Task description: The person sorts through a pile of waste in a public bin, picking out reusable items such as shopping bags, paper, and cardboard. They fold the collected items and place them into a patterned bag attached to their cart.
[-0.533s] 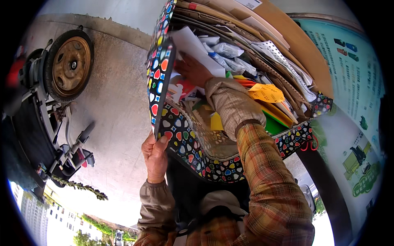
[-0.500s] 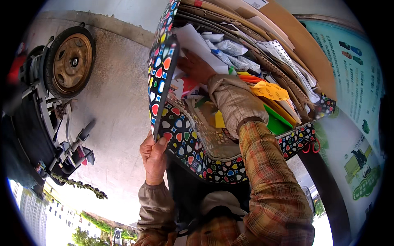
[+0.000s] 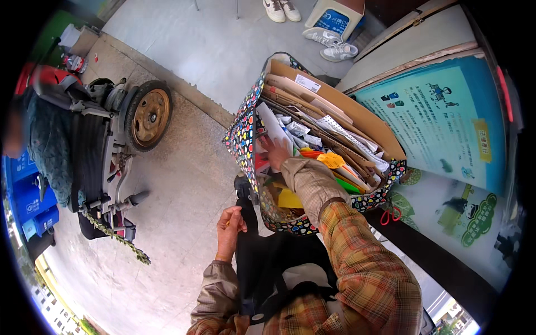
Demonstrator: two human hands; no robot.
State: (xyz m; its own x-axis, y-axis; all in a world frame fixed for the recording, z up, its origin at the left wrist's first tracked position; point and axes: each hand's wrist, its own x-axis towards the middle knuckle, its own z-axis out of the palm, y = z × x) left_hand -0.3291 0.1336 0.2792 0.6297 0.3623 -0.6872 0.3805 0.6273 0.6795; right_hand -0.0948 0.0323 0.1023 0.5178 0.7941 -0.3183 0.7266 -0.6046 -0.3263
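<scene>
My right hand (image 3: pixel 275 156) is sunk among the papers in the bag (image 3: pixel 245 134), a soft fabric sack with bright dots on black, stuffed with flat brown cardboard (image 3: pixel 335 103), white sheets and yellow and green scraps. Its fingers press on a white sheet (image 3: pixel 273 127); I cannot tell whether they grip it. My left hand (image 3: pixel 230 226) hangs loosely curled beside the bag's near corner, holding nothing that I can make out. To my left, a cart's rubber wheel (image 3: pixel 148 114) stands on the rough pale pavement (image 3: pixel 184 184).
</scene>
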